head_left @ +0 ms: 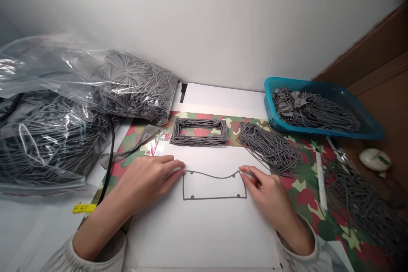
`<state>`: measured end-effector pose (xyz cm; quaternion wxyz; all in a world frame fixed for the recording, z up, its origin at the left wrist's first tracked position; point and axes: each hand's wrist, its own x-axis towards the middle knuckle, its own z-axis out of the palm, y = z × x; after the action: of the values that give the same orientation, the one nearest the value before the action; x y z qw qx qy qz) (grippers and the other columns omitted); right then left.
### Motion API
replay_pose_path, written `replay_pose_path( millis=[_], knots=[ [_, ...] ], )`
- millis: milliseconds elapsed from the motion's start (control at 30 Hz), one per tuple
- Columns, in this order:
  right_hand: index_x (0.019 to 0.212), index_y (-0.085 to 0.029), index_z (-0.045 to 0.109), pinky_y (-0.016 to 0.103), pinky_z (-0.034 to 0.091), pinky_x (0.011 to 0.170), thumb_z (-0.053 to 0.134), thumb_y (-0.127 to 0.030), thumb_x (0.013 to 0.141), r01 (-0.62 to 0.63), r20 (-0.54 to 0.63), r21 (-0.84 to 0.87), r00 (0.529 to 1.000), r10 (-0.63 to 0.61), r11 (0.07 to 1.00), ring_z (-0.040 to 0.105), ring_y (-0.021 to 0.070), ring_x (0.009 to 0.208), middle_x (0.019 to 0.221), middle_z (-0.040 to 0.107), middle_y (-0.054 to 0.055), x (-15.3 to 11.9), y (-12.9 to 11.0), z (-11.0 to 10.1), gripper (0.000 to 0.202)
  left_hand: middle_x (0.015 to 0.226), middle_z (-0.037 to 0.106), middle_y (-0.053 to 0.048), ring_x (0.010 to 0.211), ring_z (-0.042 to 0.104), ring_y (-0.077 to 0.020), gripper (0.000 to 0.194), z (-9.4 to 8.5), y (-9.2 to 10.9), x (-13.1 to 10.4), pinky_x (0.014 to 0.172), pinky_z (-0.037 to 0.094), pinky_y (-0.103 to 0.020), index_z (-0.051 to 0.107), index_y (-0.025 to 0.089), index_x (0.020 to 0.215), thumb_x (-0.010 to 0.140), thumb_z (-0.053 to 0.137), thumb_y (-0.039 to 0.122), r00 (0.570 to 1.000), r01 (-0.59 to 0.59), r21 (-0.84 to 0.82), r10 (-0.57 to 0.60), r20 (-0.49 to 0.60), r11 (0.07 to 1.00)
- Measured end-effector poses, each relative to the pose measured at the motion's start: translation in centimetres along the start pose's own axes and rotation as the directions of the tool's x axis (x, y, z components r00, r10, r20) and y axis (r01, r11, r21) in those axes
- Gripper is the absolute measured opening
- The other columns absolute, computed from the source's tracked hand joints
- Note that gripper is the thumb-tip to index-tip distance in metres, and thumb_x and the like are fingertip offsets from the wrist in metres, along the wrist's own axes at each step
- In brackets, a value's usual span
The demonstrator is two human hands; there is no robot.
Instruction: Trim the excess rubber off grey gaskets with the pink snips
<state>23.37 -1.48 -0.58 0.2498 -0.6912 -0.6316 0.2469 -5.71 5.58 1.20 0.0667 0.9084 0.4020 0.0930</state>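
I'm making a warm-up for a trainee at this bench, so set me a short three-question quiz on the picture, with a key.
1. True or false: the left hand and the right hand are at opposite upper corners of the gray loop.
2. How many small eyelets show along the inside of the gray loop?
3. Put these in order from left to right in the picture: mouse, rectangular stack, yellow tag.

Key:
1. True.
2. Four.
3. Yellow tag, rectangular stack, mouse.
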Motion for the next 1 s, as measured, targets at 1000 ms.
replay_pose_path(
  millis=[1000],
  knots=[
    [0.093, -0.022, 0.062, 0.021, 0.038, 0.046, 0.06, -0.01, 0.086, 0.398, -0.471, -0.091, 0.791, -0.392, 0.913, 0.045, 0.0083, 0.043, 0.055, 0.054, -0.006, -1.0, -1.3, -0.9, 0.014, 0.057, 0.059, 0.004, 0.047, 0.05, -0.0099, 0.011, -0.8, 1.7, -0.4, 0.05, 0.035, -0.024, 0.057, 0.018, 0.087, 0.085, 0.058, 0.007, 0.867, -0.206, -0.046, 0.16, -0.472, 0.978]
  ],
)
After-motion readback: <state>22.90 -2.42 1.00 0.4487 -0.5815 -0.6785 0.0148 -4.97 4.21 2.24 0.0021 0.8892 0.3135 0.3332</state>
